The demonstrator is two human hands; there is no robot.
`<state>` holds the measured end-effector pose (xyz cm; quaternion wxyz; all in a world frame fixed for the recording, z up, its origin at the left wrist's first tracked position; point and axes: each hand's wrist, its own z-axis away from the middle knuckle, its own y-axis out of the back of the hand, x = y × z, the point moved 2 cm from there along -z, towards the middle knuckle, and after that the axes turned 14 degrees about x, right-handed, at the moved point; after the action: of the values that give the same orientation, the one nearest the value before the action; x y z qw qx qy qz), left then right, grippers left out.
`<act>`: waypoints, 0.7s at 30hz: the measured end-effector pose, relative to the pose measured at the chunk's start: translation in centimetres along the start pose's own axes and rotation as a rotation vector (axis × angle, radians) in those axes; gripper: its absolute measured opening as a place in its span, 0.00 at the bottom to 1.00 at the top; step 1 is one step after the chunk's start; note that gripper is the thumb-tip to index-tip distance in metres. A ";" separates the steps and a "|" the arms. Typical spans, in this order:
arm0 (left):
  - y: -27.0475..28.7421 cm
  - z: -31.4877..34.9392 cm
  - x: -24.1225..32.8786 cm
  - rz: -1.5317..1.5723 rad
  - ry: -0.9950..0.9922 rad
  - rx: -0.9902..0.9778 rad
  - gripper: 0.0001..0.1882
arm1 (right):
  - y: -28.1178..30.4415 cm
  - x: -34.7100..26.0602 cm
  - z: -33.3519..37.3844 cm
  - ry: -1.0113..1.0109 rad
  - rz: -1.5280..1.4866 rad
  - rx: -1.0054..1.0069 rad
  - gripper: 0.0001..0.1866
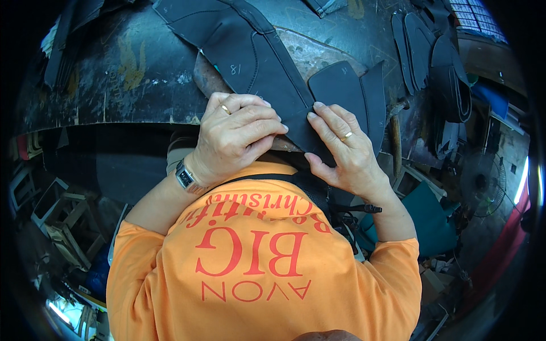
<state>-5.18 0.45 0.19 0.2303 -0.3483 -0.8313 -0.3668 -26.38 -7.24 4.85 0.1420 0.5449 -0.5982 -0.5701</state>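
- A stitched black panel (227, 48) lies across the table's (159, 96) near edge, probably to keep its seam within reach.
- Left hand (242, 128), at the table's near edge: fingers curled on the panel; whether they pinch it cannot be told.
- Right hand (344, 142), beside it: fingers extended, thumb apart, seemingly steadying the panel.
- Cut black pieces (418, 51) lie toward the table's right end, perhaps kept aside.

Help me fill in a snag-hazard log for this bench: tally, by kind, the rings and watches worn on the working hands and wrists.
Gold-coloured rings: 2, one on the left hand, one on the right hand
Wristwatches: 1, on the left arm
Total: 3
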 end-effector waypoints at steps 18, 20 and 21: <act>1.0 0.1 -0.3 0.088 0.153 -0.021 0.33 | -0.2 -0.3 0.1 -0.012 0.065 -0.020 0.35; 1.0 0.0 -0.5 0.107 0.154 -0.013 0.33 | -0.5 -0.1 0.4 0.004 0.086 -0.017 0.35; 1.0 0.0 -0.5 0.109 0.153 -0.011 0.33 | -0.6 0.0 0.5 0.011 0.080 -0.002 0.34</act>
<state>-4.14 0.73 0.31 0.3107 -0.3654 -0.7892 -0.3837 -26.47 -6.80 4.16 0.1687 0.5233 -0.6182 -0.5618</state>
